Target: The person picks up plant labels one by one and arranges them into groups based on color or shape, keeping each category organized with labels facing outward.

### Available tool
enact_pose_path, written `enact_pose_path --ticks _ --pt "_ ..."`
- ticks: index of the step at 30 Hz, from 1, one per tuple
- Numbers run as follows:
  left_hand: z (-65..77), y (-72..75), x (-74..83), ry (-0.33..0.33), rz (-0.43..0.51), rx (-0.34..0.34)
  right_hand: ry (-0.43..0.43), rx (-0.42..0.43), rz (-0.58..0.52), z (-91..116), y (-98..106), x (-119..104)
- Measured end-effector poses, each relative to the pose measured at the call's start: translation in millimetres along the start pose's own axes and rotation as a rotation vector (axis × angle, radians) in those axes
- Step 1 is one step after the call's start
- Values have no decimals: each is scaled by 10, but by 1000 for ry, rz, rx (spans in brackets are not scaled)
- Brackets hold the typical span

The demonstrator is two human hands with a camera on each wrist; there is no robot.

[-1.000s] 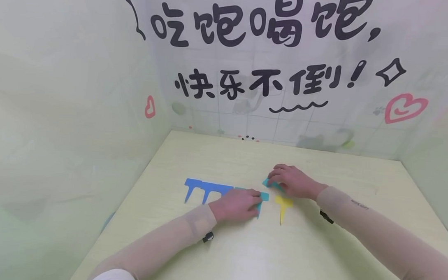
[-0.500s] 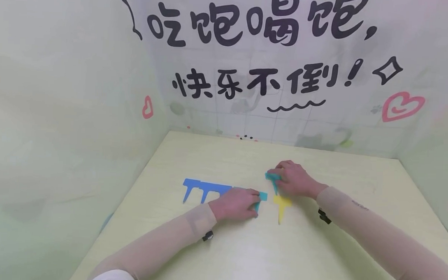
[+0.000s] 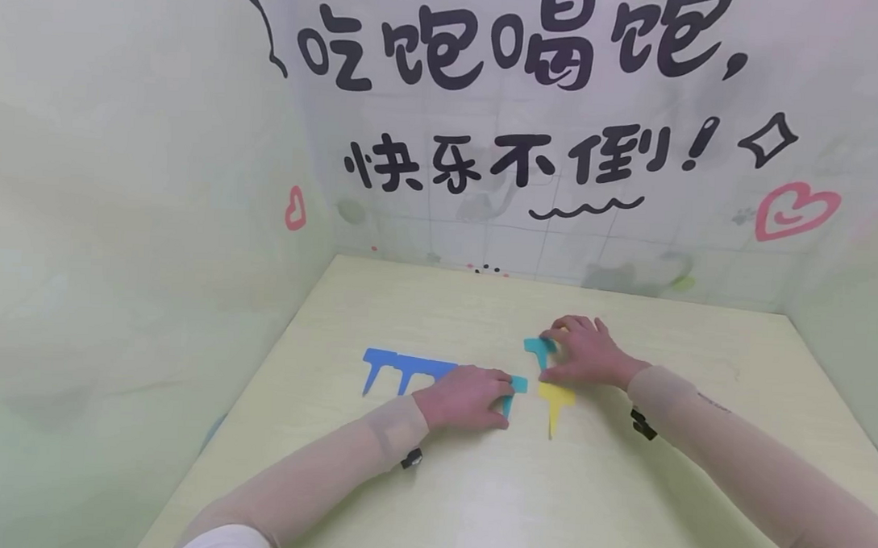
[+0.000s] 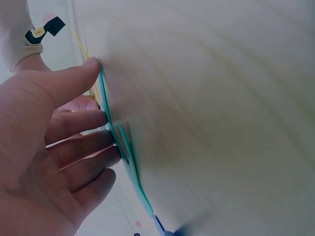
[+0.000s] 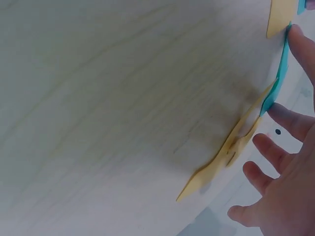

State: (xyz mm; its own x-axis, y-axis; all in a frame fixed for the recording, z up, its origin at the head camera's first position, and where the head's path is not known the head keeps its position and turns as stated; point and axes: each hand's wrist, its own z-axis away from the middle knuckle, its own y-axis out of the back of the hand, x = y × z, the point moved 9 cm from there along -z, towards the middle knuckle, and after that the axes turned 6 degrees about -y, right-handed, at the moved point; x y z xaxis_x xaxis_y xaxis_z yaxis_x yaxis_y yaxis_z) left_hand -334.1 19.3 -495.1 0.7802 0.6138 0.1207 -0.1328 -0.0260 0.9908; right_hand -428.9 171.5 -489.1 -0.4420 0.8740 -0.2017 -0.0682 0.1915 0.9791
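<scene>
My left hand [image 3: 469,398] lies over the right end of a row of flat T-shaped plant labels. In the left wrist view its fingers and thumb touch a teal plant label [image 4: 105,88], with another teal label [image 4: 139,189] beside it. Farther left in the row are blue plant labels [image 3: 380,357], partly covered by this hand. My right hand [image 3: 587,352] holds a teal plant label [image 3: 536,346] between thumb and forefinger, its other fingers spread. Just in front of this hand is a yellow plant label [image 3: 554,397], pointing toward me.
More yellow pieces [image 5: 211,169] lie beyond the right hand's teal label in the right wrist view, mostly hidden from the head. The pale wooden tabletop [image 3: 475,501] meets a printed back wall [image 3: 411,233] and side walls.
The teal label at the right hand has turned so its stem points toward me, with the right thumb at the stem. The left hand stays in place on the row.
</scene>
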Motion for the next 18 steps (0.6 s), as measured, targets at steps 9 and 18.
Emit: enact_pose_path --ticks 9,18 --pt "-17 -14 4 -4 4 6 -24 34 -6 2 31 33" --pt "-8 14 18 -2 -1 8 13 136 -12 33 104 -40"
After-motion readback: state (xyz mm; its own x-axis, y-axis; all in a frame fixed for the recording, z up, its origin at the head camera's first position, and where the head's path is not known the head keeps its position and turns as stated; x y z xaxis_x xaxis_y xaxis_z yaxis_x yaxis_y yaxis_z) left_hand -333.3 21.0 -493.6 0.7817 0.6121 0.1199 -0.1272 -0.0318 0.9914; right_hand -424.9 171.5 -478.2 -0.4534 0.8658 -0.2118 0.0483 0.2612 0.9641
